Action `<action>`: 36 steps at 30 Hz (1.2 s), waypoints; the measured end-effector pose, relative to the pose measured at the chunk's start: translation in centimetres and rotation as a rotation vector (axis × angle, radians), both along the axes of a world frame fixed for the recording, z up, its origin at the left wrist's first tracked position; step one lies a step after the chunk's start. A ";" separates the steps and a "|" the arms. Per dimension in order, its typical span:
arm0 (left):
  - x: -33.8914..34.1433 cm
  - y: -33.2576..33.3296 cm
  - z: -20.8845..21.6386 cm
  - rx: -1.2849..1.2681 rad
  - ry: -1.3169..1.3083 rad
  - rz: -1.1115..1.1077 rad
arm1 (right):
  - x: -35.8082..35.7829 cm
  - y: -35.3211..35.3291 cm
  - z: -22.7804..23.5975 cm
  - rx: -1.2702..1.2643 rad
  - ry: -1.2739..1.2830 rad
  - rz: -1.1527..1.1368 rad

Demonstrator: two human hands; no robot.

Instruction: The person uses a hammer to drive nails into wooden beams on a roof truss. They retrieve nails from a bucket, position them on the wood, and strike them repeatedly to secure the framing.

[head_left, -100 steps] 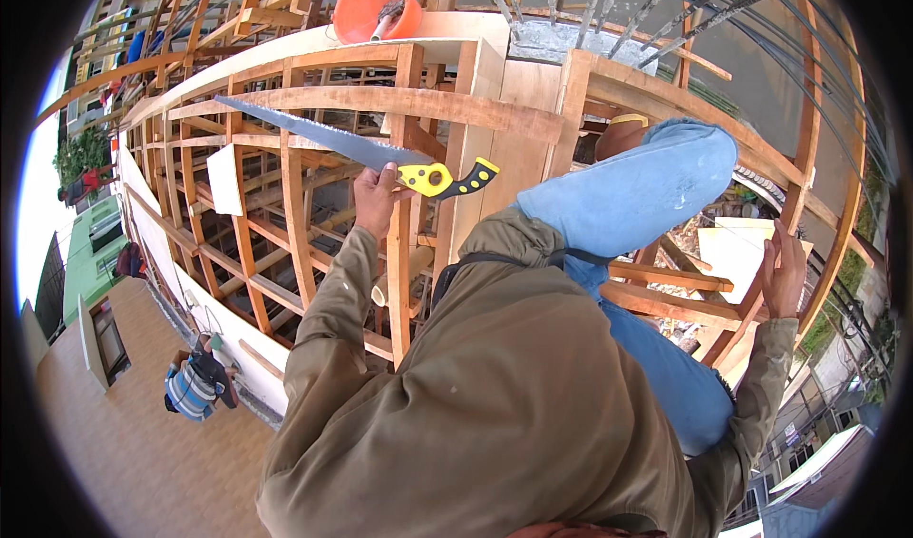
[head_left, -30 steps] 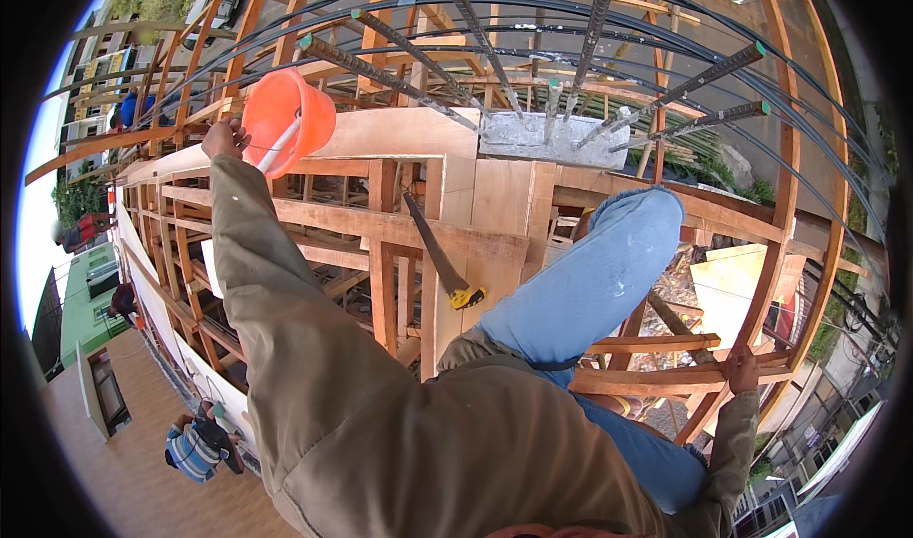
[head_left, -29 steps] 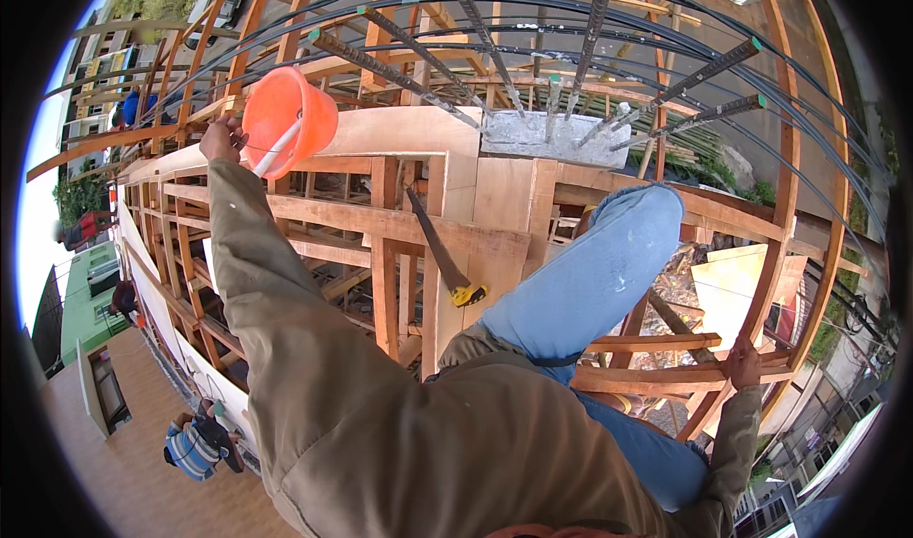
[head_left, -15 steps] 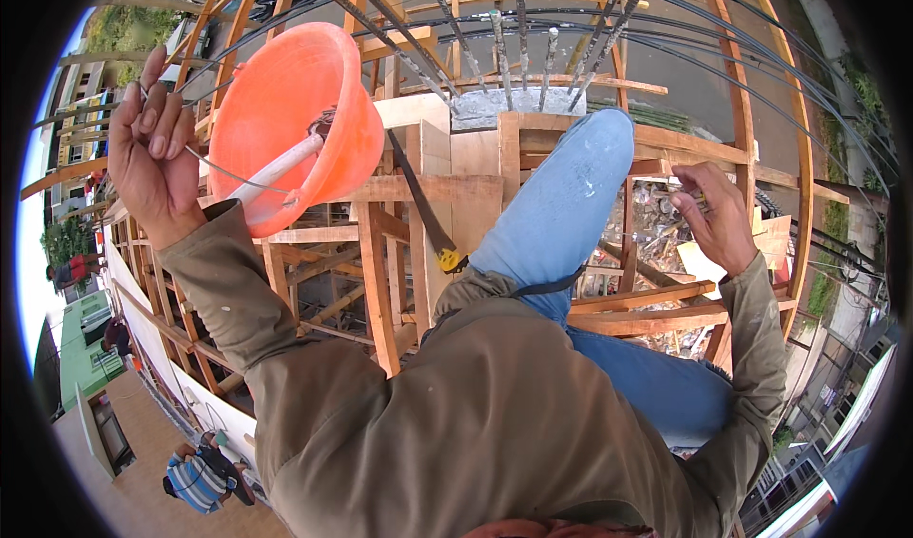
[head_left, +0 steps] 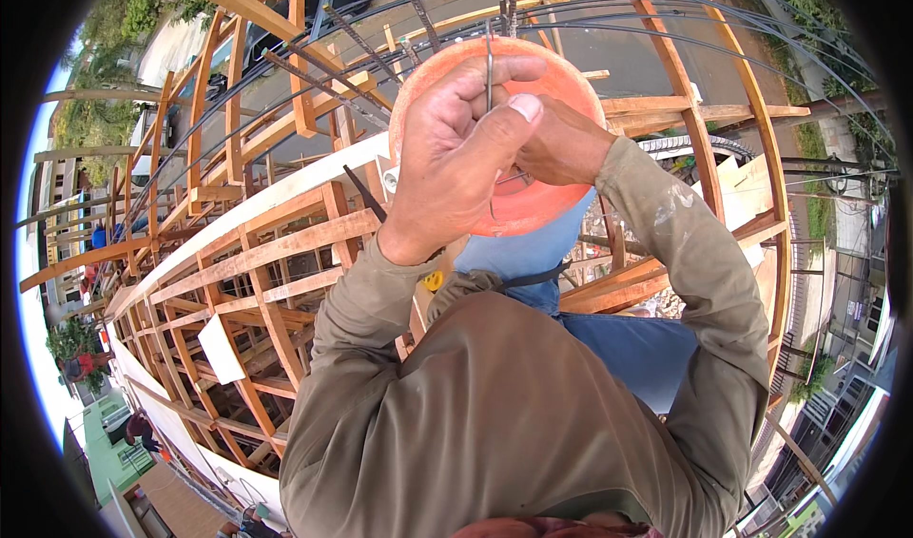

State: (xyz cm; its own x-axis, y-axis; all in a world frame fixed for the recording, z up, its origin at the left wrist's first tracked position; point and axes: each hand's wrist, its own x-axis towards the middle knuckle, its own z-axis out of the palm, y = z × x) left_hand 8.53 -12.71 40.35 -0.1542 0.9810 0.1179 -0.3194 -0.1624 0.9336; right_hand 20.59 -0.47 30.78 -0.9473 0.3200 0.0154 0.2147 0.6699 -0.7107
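An orange bucket (head_left: 561, 67) is in front of me over my raised knee, its mouth facing up at me. My left hand (head_left: 456, 153) is closed around its thin wire handle (head_left: 490, 67), thumb and forefinger pointing right. My right hand (head_left: 569, 144) reaches into the bucket mouth from the right; its fingertips are hidden behind my left thumb. At the bucket's left rim, the round end of a white rod (head_left: 391, 179) sticks out. Left of my left wrist shows the dark blade of a handsaw (head_left: 364, 193); its yellow handle is partly covered by my sleeve.
Wooden formwork (head_left: 257, 281) of crossed beams spreads out at my left. Upright steel rebars (head_left: 418, 10) and black cables (head_left: 656, 29) stand and run beyond the bucket. A timber frame (head_left: 675, 91) rises at the right. Far below left, a person (head_left: 143, 431) is visible.
My left hand has carried the bucket from the left to the front of my body. My right hand has moved left from beside my knee into the bucket. My view has shifted left.
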 end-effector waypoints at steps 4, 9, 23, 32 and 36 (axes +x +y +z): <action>3.1 0.7 -0.8 0.012 0.143 -0.038 | 0.6 -1.8 1.7 -0.618 -0.174 -0.060; 5.8 1.7 -1.6 0.105 0.325 -0.213 | 2.2 -2.1 -1.4 -1.285 -0.020 -0.368; 0.7 3.3 0.9 0.016 0.327 -0.004 | 13.8 -1.4 7.5 -1.075 -0.050 -0.412; 1.7 5.2 2.4 0.015 0.258 -0.070 | 17.5 -1.2 5.2 -0.639 0.172 -0.846; 2.6 5.1 3.8 -0.005 0.197 -0.150 | 17.3 0.0 2.6 -0.508 0.327 -0.945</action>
